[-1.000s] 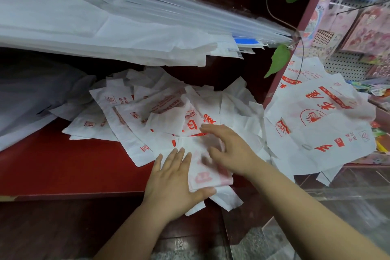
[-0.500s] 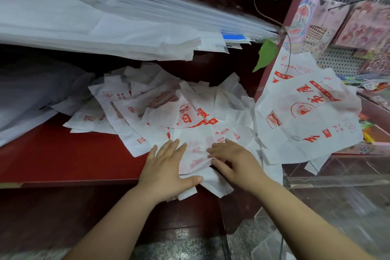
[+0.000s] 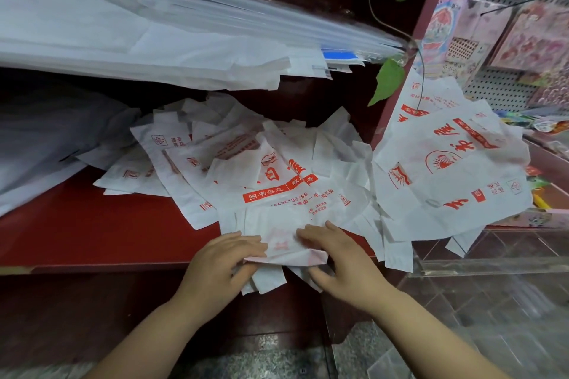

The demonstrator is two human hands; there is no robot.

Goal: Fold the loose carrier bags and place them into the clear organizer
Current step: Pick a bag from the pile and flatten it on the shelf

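1. Carrier bag [image 3: 283,248] in work is lying between the two hands, at the near edge of the red shelf [image 3: 92,234]. Its lower part is hanging over that edge toward the person.
2. The left hand [image 3: 221,268] is pinching its left side, with fingers flat on top and the thumb under the folded edge. The right hand [image 3: 341,264] is pinching the right side in the same way.
3. For a good fold, I think both hands should be drawing the edge a little outward, so the film is lying flat. Then they should be pressing along the crease from the middle to the sides.
4. The loose pile [image 3: 277,175] is beginning just beyond the fingertips and is touching this bag. Lifting the bag slightly is probably helping not to drag the neighbours.
5. It is looking white, thin and half transparent, with red print showing faintly through, and it is wrinkled. Such film is likely springing open if released too soon.
6. The clear organizer [image 3: 492,266] seems to be the transparent box to the right of the right hand.
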